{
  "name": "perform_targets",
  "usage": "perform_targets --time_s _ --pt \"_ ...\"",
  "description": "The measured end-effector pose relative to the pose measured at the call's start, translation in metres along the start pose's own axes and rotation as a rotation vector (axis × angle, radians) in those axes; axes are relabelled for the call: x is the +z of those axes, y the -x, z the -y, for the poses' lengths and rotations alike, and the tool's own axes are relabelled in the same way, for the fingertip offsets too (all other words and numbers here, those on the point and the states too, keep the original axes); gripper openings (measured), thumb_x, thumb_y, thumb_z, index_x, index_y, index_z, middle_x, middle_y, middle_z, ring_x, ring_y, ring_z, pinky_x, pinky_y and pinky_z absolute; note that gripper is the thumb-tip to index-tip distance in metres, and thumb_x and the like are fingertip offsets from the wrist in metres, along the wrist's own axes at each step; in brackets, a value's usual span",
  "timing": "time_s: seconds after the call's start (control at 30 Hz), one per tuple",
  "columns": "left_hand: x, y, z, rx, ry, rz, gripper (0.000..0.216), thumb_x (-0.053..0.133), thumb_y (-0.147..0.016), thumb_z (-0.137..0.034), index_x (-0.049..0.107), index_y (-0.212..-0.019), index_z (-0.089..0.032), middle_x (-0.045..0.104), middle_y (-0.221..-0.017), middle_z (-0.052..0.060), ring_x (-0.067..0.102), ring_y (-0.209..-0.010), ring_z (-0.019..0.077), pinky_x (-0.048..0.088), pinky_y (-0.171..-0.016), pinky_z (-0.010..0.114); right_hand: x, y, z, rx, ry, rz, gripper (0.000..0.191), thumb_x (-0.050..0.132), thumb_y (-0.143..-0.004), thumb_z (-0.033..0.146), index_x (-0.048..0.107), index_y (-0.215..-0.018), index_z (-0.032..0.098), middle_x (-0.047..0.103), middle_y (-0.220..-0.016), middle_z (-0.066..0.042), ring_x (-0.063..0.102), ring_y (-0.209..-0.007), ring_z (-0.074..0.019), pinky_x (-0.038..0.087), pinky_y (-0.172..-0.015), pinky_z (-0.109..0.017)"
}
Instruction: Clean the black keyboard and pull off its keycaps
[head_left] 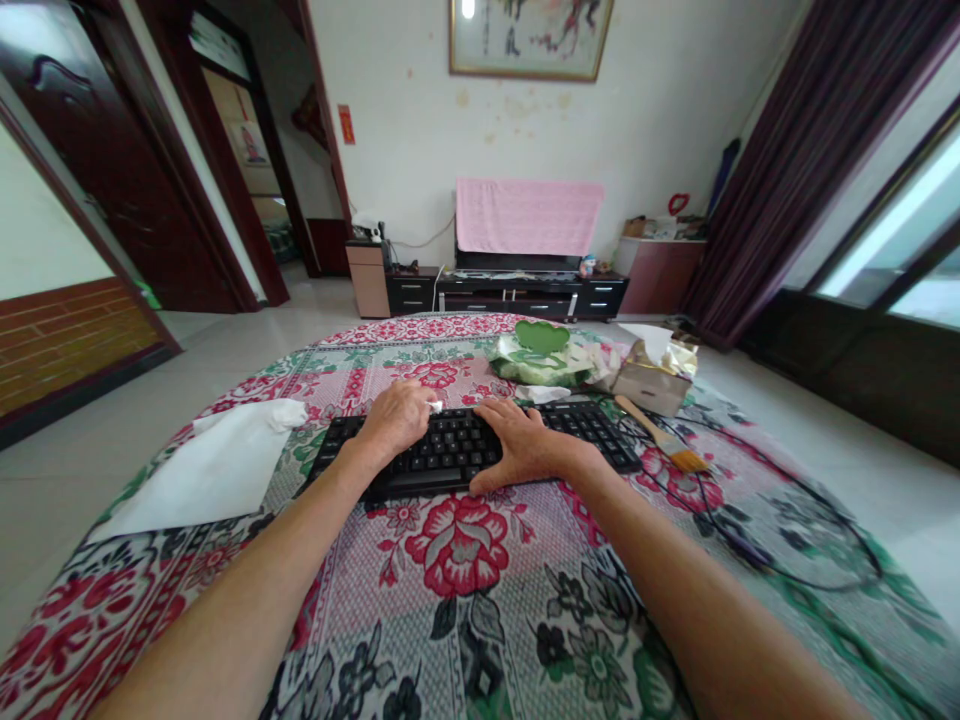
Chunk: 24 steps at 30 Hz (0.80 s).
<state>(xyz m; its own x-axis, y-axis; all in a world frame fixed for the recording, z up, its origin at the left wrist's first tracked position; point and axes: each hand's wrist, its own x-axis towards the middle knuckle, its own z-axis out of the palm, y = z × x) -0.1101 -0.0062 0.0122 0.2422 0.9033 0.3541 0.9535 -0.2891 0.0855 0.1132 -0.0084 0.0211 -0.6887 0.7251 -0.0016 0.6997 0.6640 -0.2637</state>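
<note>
A black computer keyboard (pixel 442 445) lies flat on the patterned tablecloth in front of me. My left hand (pixel 399 415) is over its upper left part, fingers closed on a small white wad of tissue (pixel 435 406); most of the wad is hidden in the fingers. Spanning the keyboard right of its middle is my right hand (pixel 521 440), thumb at the near edge and fingers at the far edge, gripping it. Just beyond the keyboard sits a crumpled white tissue (pixel 543 394).
Behind the keyboard stand a wet-wipe pack (pixel 540 360) with a green lid and a tissue box (pixel 652 380). A wooden-handled brush (pixel 660 436) and a black cable (pixel 817 500) lie to the right. White paper (pixel 210 465) with a crumpled wad on it lies left.
</note>
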Motion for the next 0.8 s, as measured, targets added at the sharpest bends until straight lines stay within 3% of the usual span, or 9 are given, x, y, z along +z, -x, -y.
perform_targets --time_s 0.1,0.27,0.4,0.63,0.8 --pt "0.005 0.0 0.0 -0.055 -0.039 -0.056 0.028 0.042 -0.083 -0.019 0.069 -0.092 -0.019 0.065 -0.089 0.008 0.059 -0.09 0.0218 0.044 -0.084 0.032 -0.001 0.0 0.001 0.005 -0.006 0.005 0.108 0.068 -0.049 0.067 0.029 -0.141 0.024 0.028 -0.145 -0.014 0.02 -0.133 -0.039 0.017 -0.104 -0.062" --pt "0.01 -0.003 -0.013 0.091 0.046 -0.072 0.029 0.04 -0.085 -0.018 0.069 -0.09 -0.018 0.065 -0.088 0.007 0.058 -0.088 0.0209 0.043 -0.085 0.032 0.001 -0.001 -0.002 0.001 0.003 0.0 0.109 0.066 -0.05 0.069 0.028 -0.141 0.024 0.027 -0.146 -0.014 0.019 -0.133 -0.0396 0.019 -0.103 -0.063" --pt "0.014 -0.008 -0.02 0.083 -0.001 -0.098 0.031 0.038 -0.087 -0.018 0.069 -0.09 -0.018 0.064 -0.087 0.008 0.057 -0.088 0.0211 0.043 -0.084 0.032 0.002 -0.002 -0.004 0.004 0.01 0.011 0.109 0.066 -0.051 0.068 0.026 -0.142 0.024 0.025 -0.147 -0.013 0.019 -0.133 -0.0391 0.018 -0.103 -0.063" --pt "0.017 -0.009 -0.022 0.079 -0.035 -0.096 0.031 0.038 -0.088 -0.019 0.068 -0.09 -0.018 0.062 -0.084 0.008 0.055 -0.087 0.0213 0.044 -0.081 0.032 0.002 -0.003 -0.003 0.009 0.02 0.011 0.111 0.065 -0.05 0.07 0.026 -0.142 0.023 0.025 -0.147 -0.014 0.02 -0.133 -0.0397 0.019 -0.103 -0.063" --pt "0.014 -0.01 -0.016 0.167 -0.086 -0.05 0.032 0.036 -0.089 -0.02 0.068 -0.088 -0.019 0.062 -0.084 0.008 0.056 -0.086 0.0209 0.044 -0.081 0.032 0.005 -0.004 -0.005 0.011 0.03 0.01 0.112 0.065 -0.05 0.07 0.025 -0.143 0.023 0.026 -0.147 -0.013 0.019 -0.133 -0.0406 0.019 -0.104 -0.063"
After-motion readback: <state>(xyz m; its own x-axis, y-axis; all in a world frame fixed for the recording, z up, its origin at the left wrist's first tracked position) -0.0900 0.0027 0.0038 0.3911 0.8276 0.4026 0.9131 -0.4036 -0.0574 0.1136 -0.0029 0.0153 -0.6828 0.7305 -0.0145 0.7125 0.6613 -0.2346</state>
